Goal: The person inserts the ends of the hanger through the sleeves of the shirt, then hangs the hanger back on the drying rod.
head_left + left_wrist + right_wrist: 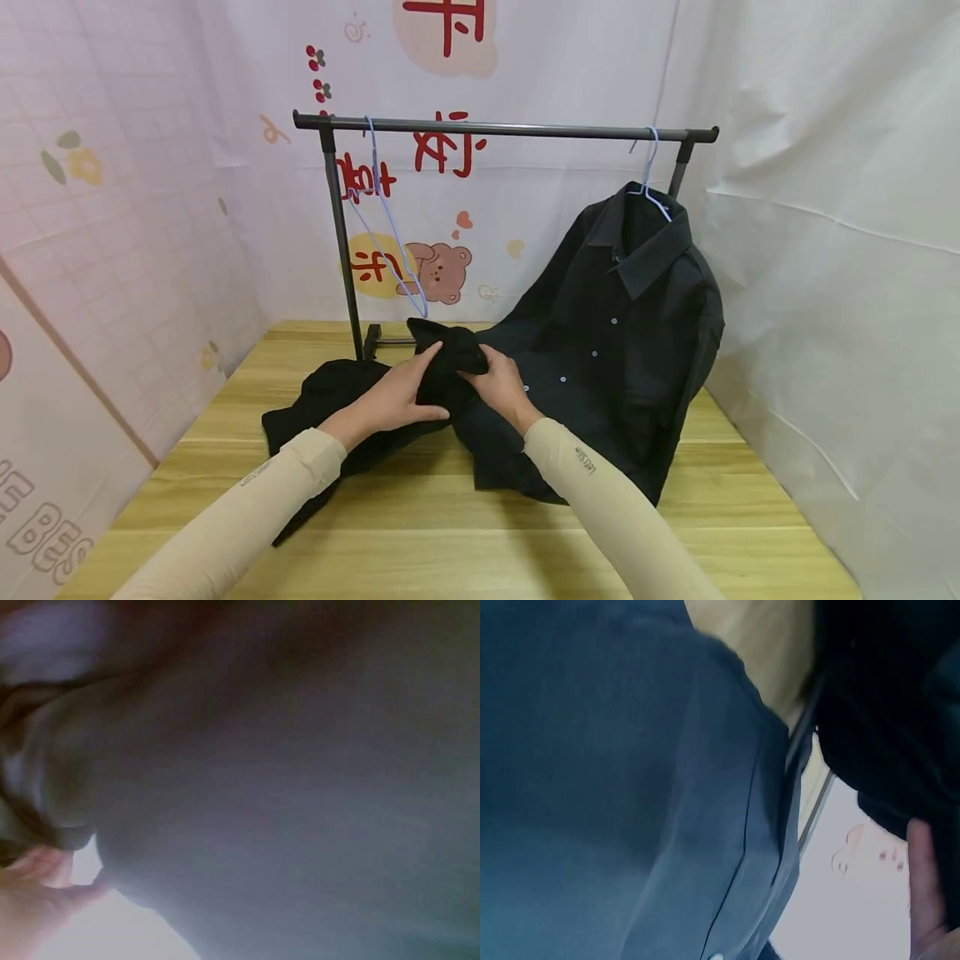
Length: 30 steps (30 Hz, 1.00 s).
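Note:
A bunched black garment (pixel 341 392) lies partly on the table, its upper end raised between both hands. My left hand (pixel 390 400) grips it from the left side, thumb toward me. Opposite, my right hand (pixel 501 387) holds the raised folds, its farther fingers hidden by cloth. In the right wrist view, a finger (pixel 924 881) lies against the dark fabric. Blurred cloth (pixel 285 802) fills most of the left wrist view. Just beyond the bunched end, an empty light-blue hanger (pixel 390 225) hangs from the rack.
The dark rack (pixel 495 128) stands at the back of the wooden table (pixel 420 533). A black button-up shirt (pixel 600 367) hangs on another blue hanger (pixel 652 167) at the right, its lower part spreading over the table beside my right hand. Printed curtains (pixel 277 217) enclose the back and sides.

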Motion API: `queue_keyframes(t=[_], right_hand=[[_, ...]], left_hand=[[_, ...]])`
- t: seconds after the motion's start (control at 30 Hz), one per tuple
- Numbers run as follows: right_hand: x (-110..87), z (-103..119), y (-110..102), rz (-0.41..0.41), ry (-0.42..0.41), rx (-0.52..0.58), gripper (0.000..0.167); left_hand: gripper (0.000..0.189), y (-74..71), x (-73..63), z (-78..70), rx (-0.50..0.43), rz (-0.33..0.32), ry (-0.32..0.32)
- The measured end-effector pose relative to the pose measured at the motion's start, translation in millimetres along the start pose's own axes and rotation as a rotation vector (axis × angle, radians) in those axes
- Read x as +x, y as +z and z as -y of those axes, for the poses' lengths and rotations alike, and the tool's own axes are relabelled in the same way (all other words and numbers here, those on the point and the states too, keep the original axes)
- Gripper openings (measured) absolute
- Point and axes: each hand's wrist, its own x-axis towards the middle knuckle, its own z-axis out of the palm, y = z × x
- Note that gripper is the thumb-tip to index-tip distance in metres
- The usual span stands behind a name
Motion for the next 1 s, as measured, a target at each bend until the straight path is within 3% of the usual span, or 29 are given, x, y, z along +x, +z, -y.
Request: queue_keyframes(t=[0.1, 0.17, 0.23, 0.33, 0.4, 0.47, 0.63, 0.77, 0.87, 0.93, 1.0], right_hand=[[2.9, -5.8, -16.7, -0.088, 0.090, 0.027, 0.031], [4.2, -9.8, -29.7, -0.140, 0.152, 0.049, 0.030], [6.9, -13.8, -43.4, -0.191, 0.192, 0.062, 0.028], [12.7, -12.3, -66.7, -0.261, 0.207, 0.074, 0.027], [18.7, -6.0, -82.8, -0.327, 0.190, 0.072, 0.027], [25.5, 6.0, -100.3, -0.406, 0.162, 0.067, 0.027], [40.8, 46.0, -143.3, -0.603, 0.044, 0.064, 0.029], [44.4, 73.9, -165.2, -0.695, -0.049, 0.047, 0.035], [38.4, 80.3, -162.3, -0.613, -0.086, -0.037, 0.045], [29.1, 74.3, -150.3, -0.417, -0.098, -0.145, 0.054], [17.5, 59.3, -132.7, -0.135, -0.108, -0.260, 0.064]], left_hand=[[0.125, 8.1, -11.5, 15.9, 0.219, 0.097, -0.128], [0.120, 13.1, -21.2, 27.5, 0.353, 0.143, -0.206], [0.095, 15.4, -28.5, 37.8, 0.448, 0.130, -0.227], [0.045, 14.0, -29.8, 44.1, 0.488, 0.028, -0.186], [0.020, 11.2, -23.8, 41.2, 0.448, -0.061, -0.152], [0.008, 8.3, -14.3, 33.0, 0.371, -0.137, -0.149], [0.007, 4.0, 15.3, 6.2, 0.128, -0.300, -0.152], [0.016, 5.3, 35.5, -13.4, -0.006, -0.341, -0.125], [0.041, 7.8, 41.8, -24.4, -0.088, -0.306, -0.147], [0.059, 10.4, 42.0, -29.3, -0.181, -0.259, -0.160], [0.065, 13.9, 40.6, -31.2, -0.299, -0.213, -0.176]])
